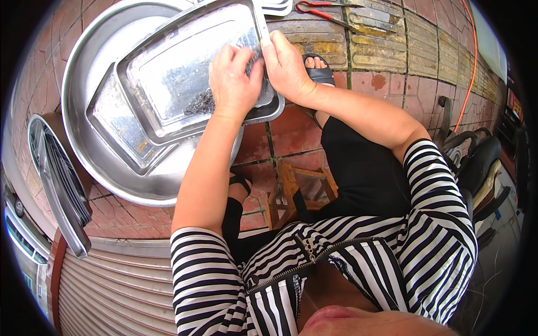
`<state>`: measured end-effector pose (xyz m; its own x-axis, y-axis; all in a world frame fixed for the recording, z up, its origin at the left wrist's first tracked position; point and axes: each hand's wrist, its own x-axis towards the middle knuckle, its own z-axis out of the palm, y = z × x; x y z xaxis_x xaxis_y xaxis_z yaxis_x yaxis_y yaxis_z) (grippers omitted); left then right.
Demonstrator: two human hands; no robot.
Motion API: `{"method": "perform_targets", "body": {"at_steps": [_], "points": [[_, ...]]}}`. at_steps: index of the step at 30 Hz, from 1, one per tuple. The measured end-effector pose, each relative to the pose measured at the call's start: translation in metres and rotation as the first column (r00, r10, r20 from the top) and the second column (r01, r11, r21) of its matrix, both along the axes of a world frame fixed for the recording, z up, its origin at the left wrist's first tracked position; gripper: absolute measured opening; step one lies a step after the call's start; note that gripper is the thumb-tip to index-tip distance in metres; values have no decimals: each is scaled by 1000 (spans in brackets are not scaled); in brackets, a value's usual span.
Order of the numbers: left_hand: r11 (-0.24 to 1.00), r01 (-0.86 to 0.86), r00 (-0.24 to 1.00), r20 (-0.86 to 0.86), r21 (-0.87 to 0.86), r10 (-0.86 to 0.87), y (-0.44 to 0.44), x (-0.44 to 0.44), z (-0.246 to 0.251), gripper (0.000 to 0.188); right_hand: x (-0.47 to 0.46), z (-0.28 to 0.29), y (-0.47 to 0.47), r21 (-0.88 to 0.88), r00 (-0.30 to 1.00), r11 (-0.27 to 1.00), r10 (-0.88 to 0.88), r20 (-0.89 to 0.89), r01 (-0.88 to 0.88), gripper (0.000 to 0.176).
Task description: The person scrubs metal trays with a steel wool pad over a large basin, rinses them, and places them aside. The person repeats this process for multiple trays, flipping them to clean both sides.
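Observation:
A rectangular metal tray [168, 80] lies tilted over the large round metal basin [80, 164]. My right hand [290, 69] grips the tray's right rim, thumb on top. Against the inside of that same side, my left hand [235, 80] has its fingers curled on a blurred grey metallic scourer [259, 75], partly hidden by the fingers. Dark, curly metal scouring wool [199, 103] rests in the tray beside my left wrist. Under this tray, another metal tray [122, 122] with brownish stains sits in the basin.
Several nested metal trays [63, 180] stand on edge in a container at left. Red-handled tongs [325, 10] lie on the paving at top. A wooden stool [290, 180] is below my lap. An orange hose or cord [473, 67] crosses the right side; a roller shutter [117, 281] is lower left.

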<state>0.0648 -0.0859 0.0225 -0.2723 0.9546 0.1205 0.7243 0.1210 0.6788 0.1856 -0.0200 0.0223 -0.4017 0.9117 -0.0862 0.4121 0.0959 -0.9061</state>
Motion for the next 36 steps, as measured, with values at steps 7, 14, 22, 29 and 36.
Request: {"method": "perform_targets", "body": {"at_steps": [7,14,22,29,36], "points": [[955,-297,954,-40,9,297,56,-9,-14,19,0,4,-13,-66,996,996,65,61,-61,22],[999,38,993,109,-8,-37,-7,-16,4,18,4,5,-13,-113,993,987,116,36,-111,27],[993,94,993,65,77,-99,-20,-10,3,20,10,1,-14,-187,995,978,93,-31,-97,23],[987,-106,992,-84,-125,96,34,-16,-4,20,10,5,-25,-200,983,976,119,140,-90,22],[988,-4,1000,8,-152,5,24,-18,5,18,14,7,-21,-130,976,982,155,153,-135,27]]}}
